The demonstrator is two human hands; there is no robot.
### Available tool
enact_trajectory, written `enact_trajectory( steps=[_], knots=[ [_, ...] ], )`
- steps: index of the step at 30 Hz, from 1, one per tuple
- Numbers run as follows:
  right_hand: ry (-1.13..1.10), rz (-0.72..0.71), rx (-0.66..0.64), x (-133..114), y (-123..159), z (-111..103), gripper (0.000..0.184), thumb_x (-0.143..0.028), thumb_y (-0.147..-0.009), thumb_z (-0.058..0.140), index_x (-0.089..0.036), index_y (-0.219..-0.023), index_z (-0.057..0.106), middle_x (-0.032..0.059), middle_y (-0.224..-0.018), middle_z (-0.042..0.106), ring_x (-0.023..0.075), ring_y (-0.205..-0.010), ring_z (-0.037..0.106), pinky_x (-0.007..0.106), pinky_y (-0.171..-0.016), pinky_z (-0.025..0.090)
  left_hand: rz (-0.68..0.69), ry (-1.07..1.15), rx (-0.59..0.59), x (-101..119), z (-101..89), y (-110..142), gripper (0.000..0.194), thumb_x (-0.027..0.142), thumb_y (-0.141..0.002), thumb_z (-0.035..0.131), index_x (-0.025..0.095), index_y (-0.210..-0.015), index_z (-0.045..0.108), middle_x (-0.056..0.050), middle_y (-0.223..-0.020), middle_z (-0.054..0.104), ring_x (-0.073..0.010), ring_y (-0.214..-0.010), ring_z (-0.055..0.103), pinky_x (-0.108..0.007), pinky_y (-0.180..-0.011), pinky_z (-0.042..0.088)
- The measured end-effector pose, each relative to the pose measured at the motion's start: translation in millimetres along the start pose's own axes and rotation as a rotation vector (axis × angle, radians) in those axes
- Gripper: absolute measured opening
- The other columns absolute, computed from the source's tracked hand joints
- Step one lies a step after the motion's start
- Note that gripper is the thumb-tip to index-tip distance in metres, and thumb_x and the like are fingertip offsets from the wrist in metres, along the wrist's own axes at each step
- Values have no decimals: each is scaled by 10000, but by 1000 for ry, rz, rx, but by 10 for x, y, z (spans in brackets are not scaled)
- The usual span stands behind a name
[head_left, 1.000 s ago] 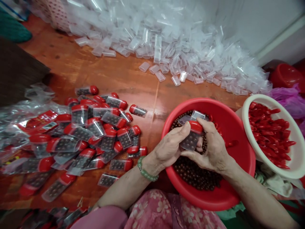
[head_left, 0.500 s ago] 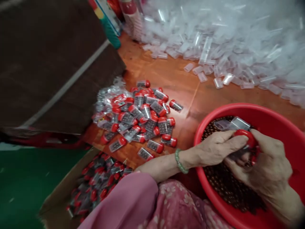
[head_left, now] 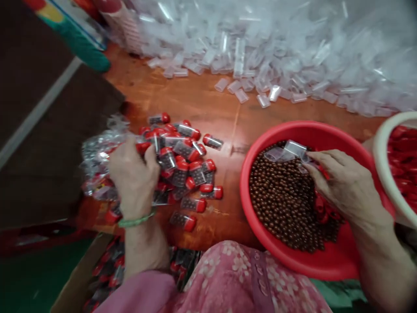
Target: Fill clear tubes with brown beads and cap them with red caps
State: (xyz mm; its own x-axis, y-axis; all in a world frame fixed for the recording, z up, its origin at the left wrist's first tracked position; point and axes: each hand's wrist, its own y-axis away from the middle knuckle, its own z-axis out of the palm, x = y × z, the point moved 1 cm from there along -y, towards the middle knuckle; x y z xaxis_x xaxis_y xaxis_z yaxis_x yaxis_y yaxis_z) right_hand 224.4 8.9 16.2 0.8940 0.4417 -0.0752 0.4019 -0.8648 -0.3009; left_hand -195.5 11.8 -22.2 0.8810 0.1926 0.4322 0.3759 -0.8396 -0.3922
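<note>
My left hand [head_left: 133, 180] is over a pile of filled clear cases [head_left: 185, 150] with red caps. Its thumb stands apart from the fingers, which are blurred and partly hidden; I see nothing held in it. Dark beads show through the cases. My right hand [head_left: 348, 187] reaches into a red basin [head_left: 252, 213], thumb and forefinger pinching a small clear plastic sleeve [head_left: 302, 167]. Two more clear sleeves [head_left: 294, 149] lie beside it on the brown beads [head_left: 282, 204]. Red caps [head_left: 322, 208] lie in the basin, partly under my right hand.
Clear empty sleeves [head_left: 260, 78] are heaped along the back of the orange-brown surface [head_left: 182, 98]. A white bowl of red caps [head_left: 379, 143] stands at the right. Crumpled plastic bags [head_left: 97, 150] lie by a dark box [head_left: 65, 143] at left. A carton [head_left: 81, 274] below holds more filled cases.
Both hands were together over the basin around a red-capped case. My left hand has moved left to the pile, and my right hand has taken hold of a clear sleeve. The view has swung about.
</note>
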Motion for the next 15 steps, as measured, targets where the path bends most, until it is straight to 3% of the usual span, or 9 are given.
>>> enact_trajectory(
  steps=[1,2,5,7,9,12,15],
  knots=[
    [14,33,-23,19,6,8,287,-320,-989,529,-140,-1135,699,161,-1021,736,324,-897,697,479,-791,576,43,-14,54,-11,9,-15,393,402,-886,632,189,-1216,609,-132,-1273,675,-460,-1252,563,-669,-1046,395],
    [33,59,-42,29,7,23,289,-316,-993,516,-136,-1119,705,160,-1009,734,320,-883,692,480,-783,573,107,5,21,34,41,-16,449,400,-905,623,194,-1300,566,-128,-1377,625,-466,-1319,513,-672,-1084,371],
    [24,81,-91,10,-27,99,256,-272,-985,514,-150,-1105,704,134,-989,723,287,-855,683,448,-763,570,323,211,30,429,239,57,381,389,-919,604,165,-1226,631,-141,-1281,683,-398,-1213,613,-642,-1043,460],
    [-32,12,-152,-36,-89,158,264,-171,-961,501,-170,-1152,684,119,-1059,713,257,-890,685,411,-766,577,431,302,-97,783,453,136,313,368,-932,586,167,-1153,680,-115,-1206,725,-287,-1143,672,-498,-1025,539],
    [-74,-102,-248,-85,-179,205,379,-67,-923,468,-182,-1242,638,120,-1204,680,235,-974,683,377,-788,581,480,446,-268,1095,652,219,302,339,-962,535,144,-1130,694,-128,-1200,731,-241,-1126,683,-427,-1018,551],
    [-77,-196,-337,-115,-356,240,471,-25,-901,448,-174,-1331,570,136,-1358,605,230,-1087,663,353,-819,572,341,665,-431,1373,792,322,351,355,-1012,437,147,-1137,692,-125,-1171,744,-217,-1099,694,-391,-1008,549],
    [-89,-190,-387,-81,-550,269,432,-59,-894,505,-194,-1292,604,120,-1286,647,233,-1059,669,351,-815,558,192,806,-515,1476,762,404,395,421,-1026,420,163,-1183,675,-124,-1204,731,-224,-1127,683,-391,-1030,530]
  ],
)
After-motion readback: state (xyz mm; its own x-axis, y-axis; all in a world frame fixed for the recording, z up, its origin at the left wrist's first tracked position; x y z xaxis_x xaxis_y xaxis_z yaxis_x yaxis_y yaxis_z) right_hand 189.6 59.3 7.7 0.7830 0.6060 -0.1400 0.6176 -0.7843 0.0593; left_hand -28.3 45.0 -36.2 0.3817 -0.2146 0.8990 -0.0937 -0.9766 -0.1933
